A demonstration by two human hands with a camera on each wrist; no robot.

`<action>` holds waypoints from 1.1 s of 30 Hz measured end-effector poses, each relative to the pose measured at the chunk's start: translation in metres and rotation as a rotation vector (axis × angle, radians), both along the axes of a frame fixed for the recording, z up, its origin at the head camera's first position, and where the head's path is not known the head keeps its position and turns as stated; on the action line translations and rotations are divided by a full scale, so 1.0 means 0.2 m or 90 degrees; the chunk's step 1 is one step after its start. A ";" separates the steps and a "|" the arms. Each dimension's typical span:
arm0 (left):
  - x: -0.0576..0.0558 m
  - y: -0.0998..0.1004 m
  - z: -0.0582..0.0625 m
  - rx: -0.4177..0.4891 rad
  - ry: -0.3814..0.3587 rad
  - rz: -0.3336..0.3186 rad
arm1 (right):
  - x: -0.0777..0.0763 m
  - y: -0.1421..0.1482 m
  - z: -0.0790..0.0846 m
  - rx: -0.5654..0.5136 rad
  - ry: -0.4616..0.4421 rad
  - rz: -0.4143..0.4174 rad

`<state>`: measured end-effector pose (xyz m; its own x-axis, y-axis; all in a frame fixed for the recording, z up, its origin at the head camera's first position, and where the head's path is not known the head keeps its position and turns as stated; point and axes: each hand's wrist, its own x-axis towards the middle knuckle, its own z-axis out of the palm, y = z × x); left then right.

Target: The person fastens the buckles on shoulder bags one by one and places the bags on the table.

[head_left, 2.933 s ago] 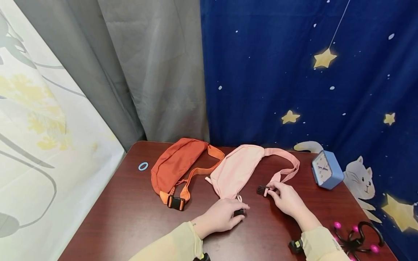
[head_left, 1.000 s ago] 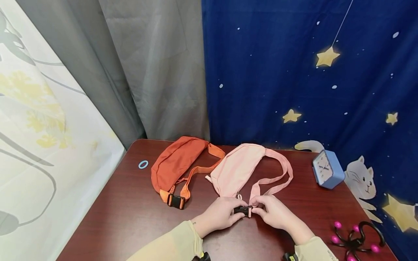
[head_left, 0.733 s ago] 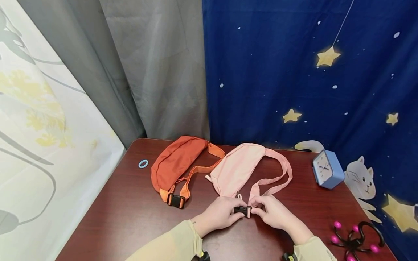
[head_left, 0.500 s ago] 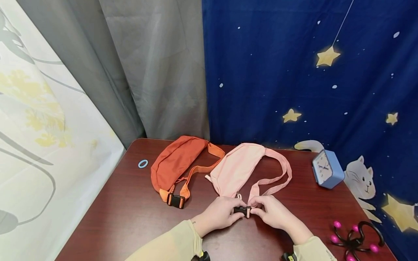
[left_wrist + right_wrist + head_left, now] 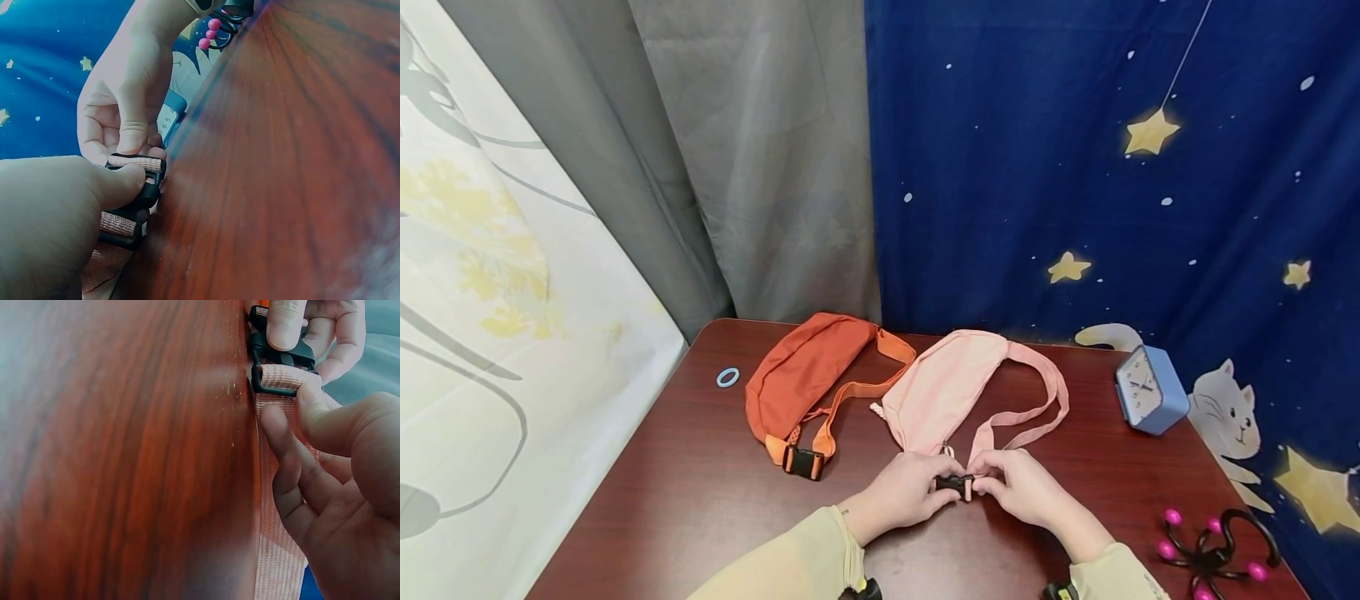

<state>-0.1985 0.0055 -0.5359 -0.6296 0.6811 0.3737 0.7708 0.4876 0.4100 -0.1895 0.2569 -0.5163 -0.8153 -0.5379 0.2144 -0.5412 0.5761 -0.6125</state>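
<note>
A pink waist bag (image 5: 942, 387) lies on the table, its pink strap (image 5: 1051, 367) looping off to the right. At its near end is a black side-release buckle (image 5: 953, 483), the two halves fitted together; I cannot tell whether they are fully locked. My left hand (image 5: 904, 493) grips the socket half, its thumb on top in the left wrist view. My right hand (image 5: 1028, 487) pinches the prong half at the strap bar, seen in the right wrist view with the thumb on the pink webbing (image 5: 281, 378). The left hand's fingers partly cover the buckle.
An orange waist bag (image 5: 816, 375) with its black buckle (image 5: 803, 462) fastened lies to the left. Beyond it is a blue ring (image 5: 727, 377). A blue clock (image 5: 1152, 390) stands at the right edge, and a black massager with pink tips (image 5: 1210, 557) lies nearer.
Since the earliest frame, my right hand has brought the prong half leftward to the socket half in my left hand, pulling the strap along. Over the last second, hardly anything has moved.
</note>
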 end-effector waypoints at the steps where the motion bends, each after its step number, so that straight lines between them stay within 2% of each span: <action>1: 0.00 0.00 0.00 -0.001 0.003 0.001 | 0.00 0.00 0.00 -0.003 -0.007 0.000; 11: 0.01 0.00 0.00 0.012 -0.007 0.014 | 0.01 -0.03 0.00 -0.037 -0.078 -0.010; 17: 0.01 0.00 -0.01 0.008 -0.011 0.021 | 0.01 -0.01 0.02 -0.032 -0.088 0.005; 22: 0.01 0.00 -0.02 0.008 -0.019 0.025 | 0.01 0.00 0.02 -0.018 -0.090 -0.002; 29: 0.01 0.00 -0.01 0.023 -0.019 0.027 | 0.02 -0.03 0.01 -0.059 -0.145 -0.015; 33: 0.02 0.00 0.00 0.032 -0.022 0.032 | 0.02 -0.04 0.00 -0.066 -0.158 -0.025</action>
<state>-0.1948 0.0054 -0.5362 -0.6759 0.6287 0.3846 0.7307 0.5035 0.4611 -0.1858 0.2489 -0.5158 -0.8692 -0.4910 0.0582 -0.3461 0.5201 -0.7808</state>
